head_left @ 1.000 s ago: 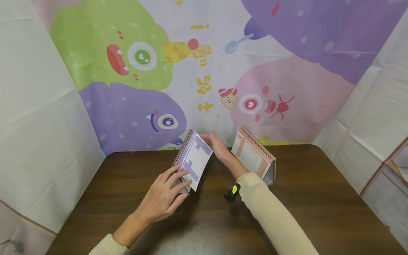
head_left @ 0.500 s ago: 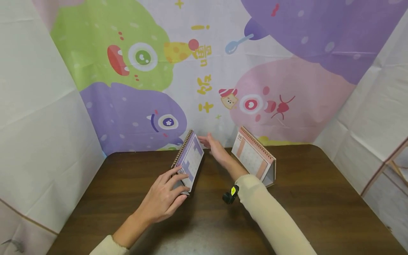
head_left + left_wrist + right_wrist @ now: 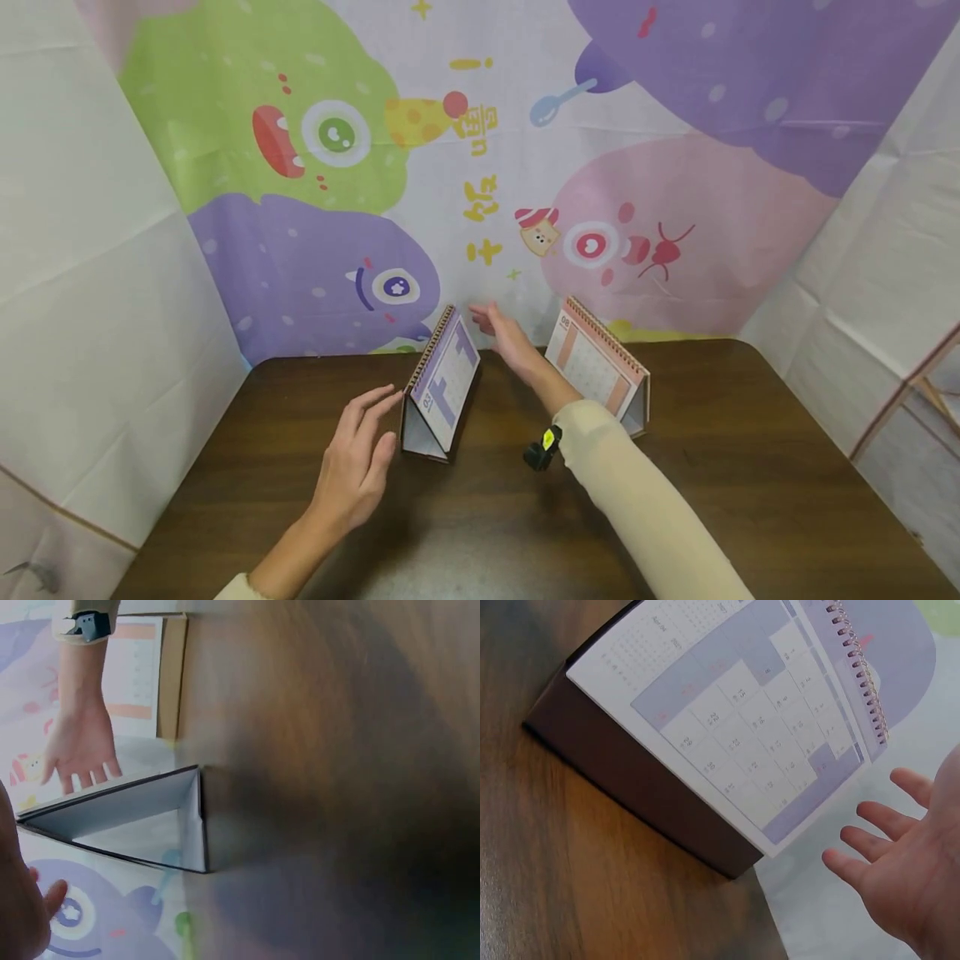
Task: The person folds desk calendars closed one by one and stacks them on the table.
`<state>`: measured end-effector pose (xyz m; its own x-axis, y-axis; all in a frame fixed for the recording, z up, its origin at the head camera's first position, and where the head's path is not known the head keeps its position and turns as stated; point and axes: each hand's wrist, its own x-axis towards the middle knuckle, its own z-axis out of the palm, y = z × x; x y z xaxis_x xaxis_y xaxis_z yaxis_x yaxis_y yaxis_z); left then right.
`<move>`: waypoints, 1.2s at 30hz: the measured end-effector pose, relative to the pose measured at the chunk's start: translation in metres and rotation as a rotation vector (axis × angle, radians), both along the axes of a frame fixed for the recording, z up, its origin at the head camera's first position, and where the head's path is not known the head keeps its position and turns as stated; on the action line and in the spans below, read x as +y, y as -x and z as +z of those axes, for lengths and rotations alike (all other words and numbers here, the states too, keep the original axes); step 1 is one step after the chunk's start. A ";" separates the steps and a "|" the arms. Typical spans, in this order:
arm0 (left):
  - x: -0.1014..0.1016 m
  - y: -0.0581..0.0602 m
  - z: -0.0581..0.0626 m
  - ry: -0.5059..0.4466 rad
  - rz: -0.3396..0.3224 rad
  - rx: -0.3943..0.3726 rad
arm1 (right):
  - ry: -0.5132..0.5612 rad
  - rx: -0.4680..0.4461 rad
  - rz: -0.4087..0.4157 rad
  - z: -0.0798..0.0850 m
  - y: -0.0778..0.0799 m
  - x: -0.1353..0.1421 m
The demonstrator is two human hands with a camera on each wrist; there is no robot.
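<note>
A purple desk calendar (image 3: 448, 379) stands like a tent on the table, spiral binding on top, its page marked 03. My left hand (image 3: 354, 458) is at its near left end, fingers spread and holding nothing, fingertips close to the binding. Its hollow triangular end (image 3: 142, 821) faces the left wrist view. Beyond the far right corner of the calendar, my right hand (image 3: 504, 337) hangs with fingers extended, palm toward the page. In the right wrist view the fingers (image 3: 885, 821) are apart from the calendar page (image 3: 742, 735).
An orange desk calendar (image 3: 596, 367) marked 08 stands to the right, partly behind the right forearm. The brown wooden table (image 3: 480, 533) ends at a cartoon-printed cloth backdrop (image 3: 495, 167). White cloth walls (image 3: 97, 250) rise on both sides. A small black device (image 3: 542, 450) sits on the right wrist.
The lifted purple calendar page has settled flat against its stand. My left hand has come off the page and drawn back left. My right hand has moved slightly away from the calendar.
</note>
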<state>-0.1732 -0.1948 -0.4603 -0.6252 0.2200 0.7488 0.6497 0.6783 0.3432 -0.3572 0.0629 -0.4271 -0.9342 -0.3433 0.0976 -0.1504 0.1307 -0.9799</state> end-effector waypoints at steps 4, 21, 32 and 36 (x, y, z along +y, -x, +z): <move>0.000 -0.006 -0.006 -0.168 -0.008 -0.156 | 0.019 0.020 0.005 0.001 0.001 -0.006; 0.008 -0.023 -0.019 -0.367 -0.062 -0.331 | 0.012 0.052 -0.001 -0.008 -0.001 -0.022; 0.011 -0.021 -0.020 -0.409 -0.116 -0.333 | 0.025 0.061 0.018 -0.011 -0.004 -0.025; 0.011 -0.020 -0.020 -0.403 -0.110 -0.331 | 0.025 0.062 0.018 -0.011 -0.004 -0.025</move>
